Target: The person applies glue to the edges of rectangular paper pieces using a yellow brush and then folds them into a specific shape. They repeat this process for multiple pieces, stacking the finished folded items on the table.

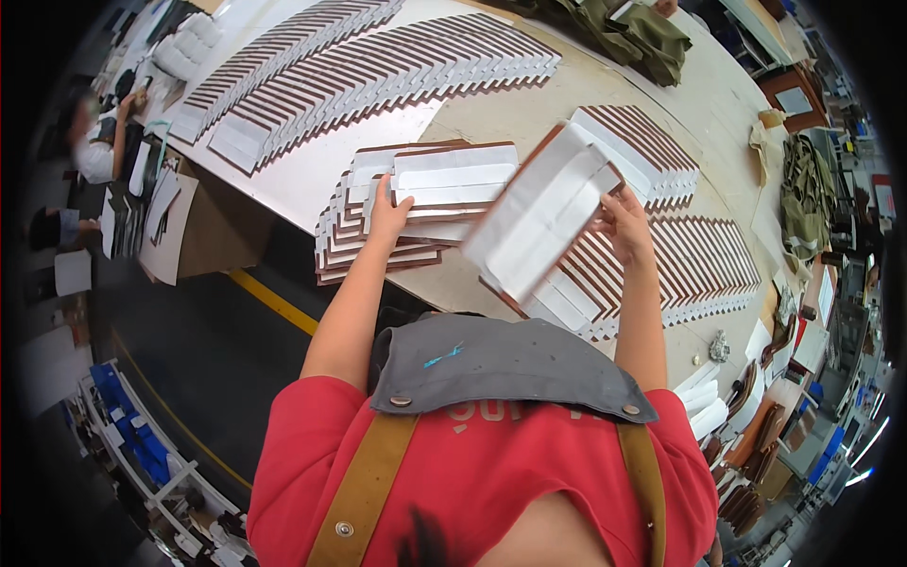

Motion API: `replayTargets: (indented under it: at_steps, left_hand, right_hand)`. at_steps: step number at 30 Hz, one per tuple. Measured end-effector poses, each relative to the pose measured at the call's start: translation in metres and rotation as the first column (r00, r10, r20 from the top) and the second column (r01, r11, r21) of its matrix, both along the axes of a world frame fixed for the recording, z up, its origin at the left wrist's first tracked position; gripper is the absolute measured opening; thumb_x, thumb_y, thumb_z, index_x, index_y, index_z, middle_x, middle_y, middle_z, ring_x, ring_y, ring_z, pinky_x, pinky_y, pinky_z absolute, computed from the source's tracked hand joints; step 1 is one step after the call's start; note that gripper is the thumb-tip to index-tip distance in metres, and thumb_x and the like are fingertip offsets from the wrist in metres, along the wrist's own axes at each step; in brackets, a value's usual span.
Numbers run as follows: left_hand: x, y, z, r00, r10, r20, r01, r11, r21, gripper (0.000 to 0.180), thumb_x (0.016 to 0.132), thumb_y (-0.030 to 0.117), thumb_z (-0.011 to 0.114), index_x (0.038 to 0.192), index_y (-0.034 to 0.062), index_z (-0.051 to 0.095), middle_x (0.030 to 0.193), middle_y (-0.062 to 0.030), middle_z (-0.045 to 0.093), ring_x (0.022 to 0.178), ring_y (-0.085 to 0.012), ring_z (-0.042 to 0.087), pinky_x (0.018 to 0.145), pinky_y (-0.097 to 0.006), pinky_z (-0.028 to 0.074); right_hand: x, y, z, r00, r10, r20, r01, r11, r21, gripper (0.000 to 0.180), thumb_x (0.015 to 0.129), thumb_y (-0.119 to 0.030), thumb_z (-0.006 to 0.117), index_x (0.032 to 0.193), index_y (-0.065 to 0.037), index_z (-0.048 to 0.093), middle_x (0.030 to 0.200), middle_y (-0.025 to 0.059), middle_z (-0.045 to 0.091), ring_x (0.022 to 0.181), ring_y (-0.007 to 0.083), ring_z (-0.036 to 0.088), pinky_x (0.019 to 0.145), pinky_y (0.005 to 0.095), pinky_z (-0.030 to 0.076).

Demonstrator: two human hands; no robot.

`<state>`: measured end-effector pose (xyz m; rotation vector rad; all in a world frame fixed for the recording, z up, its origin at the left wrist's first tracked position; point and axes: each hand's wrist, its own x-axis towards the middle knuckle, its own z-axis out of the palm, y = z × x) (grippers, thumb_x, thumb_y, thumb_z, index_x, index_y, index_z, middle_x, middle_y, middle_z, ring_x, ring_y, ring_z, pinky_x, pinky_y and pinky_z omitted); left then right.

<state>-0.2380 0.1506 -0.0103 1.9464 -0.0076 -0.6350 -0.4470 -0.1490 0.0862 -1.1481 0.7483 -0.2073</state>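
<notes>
Brown-edged white panel slants, slightly blurred, above the tabletop, its right edge clamped near the upper corner between the thumb and fingers of the right hand. Most of the panel extends leftward and toward the body from that hold. The left hand touches the left end of a fanned stack of similar panels, thumb on top; whether its fingers pinch one, I cannot tell. Overlapping rows lie beneath and beyond the right hand.
</notes>
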Motion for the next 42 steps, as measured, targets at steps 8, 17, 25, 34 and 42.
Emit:
replayTargets:
  at_steps: [8, 17, 25, 34, 42]
  left_hand:
    - [-0.01, 0.017, -0.013, 0.995, 0.042, -0.095, -0.062, 0.975, -0.215, 0.059, 0.084, 0.005, 0.044, 0.133, 0.01, 0.012, 0.093, -0.0169, 0.056, 0.081, -0.018, 0.056, 0.06, -0.03, 0.054]
    - [-0.017, 0.019, -0.008, 0.998, -0.009, -0.064, 0.0, 0.99, -0.141, 0.058, 0.084, 0.002, 0.045, 0.133, 0.012, 0.016, 0.088, -0.0138, 0.058, 0.061, -0.0159, 0.059, 0.053, -0.025, 0.051]
    - [-0.019, 0.021, -0.007, 1.0, -0.01, -0.004, 0.009, 0.98, -0.2, 0.05, 0.086, 0.008, 0.043, 0.132, 0.0123, 0.023, 0.076, -0.0089, 0.058, 0.056, -0.0114, 0.057, 0.048, -0.023, 0.046]
    - [-0.02, 0.023, -0.001, 0.961, -0.131, 0.244, 0.112, 0.99, 0.091, 0.043, 0.086, 0.011, 0.041, 0.129, 0.0136, 0.031, 0.066, -0.0082, 0.059, 0.055, -0.0139, 0.055, 0.054, -0.028, 0.043]
    - [0.001, 0.039, -0.002, 0.901, -0.21, 0.379, 0.075, 0.937, 0.34, 0.04, 0.085, 0.011, 0.042, 0.124, 0.0163, 0.039, 0.059, -0.0092, 0.052, 0.051, -0.0195, 0.054, 0.052, -0.033, 0.044]
  right_hand:
    - [0.061, 0.067, -0.097, 0.99, -0.007, -0.138, 0.01, 1.0, 0.018, 0.035, 0.075, -0.008, 0.058, 0.106, 0.002, 0.045, 0.083, 0.0101, 0.056, 0.072, 0.0197, 0.057, 0.065, 0.0318, 0.051]
    - [0.095, 0.035, -0.139, 0.917, -0.073, -0.392, -0.179, 0.802, -0.569, 0.036, 0.072, -0.023, 0.065, 0.094, 0.003, 0.053, 0.082, 0.0114, 0.059, 0.068, 0.0174, 0.056, 0.06, 0.0284, 0.046]
    - [0.099, 0.032, -0.138, 0.909, 0.038, -0.415, -0.22, 0.889, -0.402, 0.026, 0.07, -0.016, 0.065, 0.086, 0.004, 0.056, 0.069, 0.0058, 0.055, 0.055, 0.0125, 0.048, 0.049, 0.0266, 0.039]
    - [0.053, 0.013, -0.098, 0.932, 0.057, -0.357, -0.167, 0.944, -0.285, 0.013, 0.076, -0.012, 0.059, 0.076, 0.001, 0.055, 0.061, 0.0017, 0.051, 0.049, 0.008, 0.042, 0.044, 0.0222, 0.033]
    - [0.021, -0.013, -0.121, 0.904, -0.052, -0.425, -0.15, 0.891, -0.428, 0.019, 0.078, -0.015, 0.055, 0.083, 0.004, 0.055, 0.064, 0.0102, 0.056, 0.052, 0.0176, 0.054, 0.048, 0.0302, 0.042]
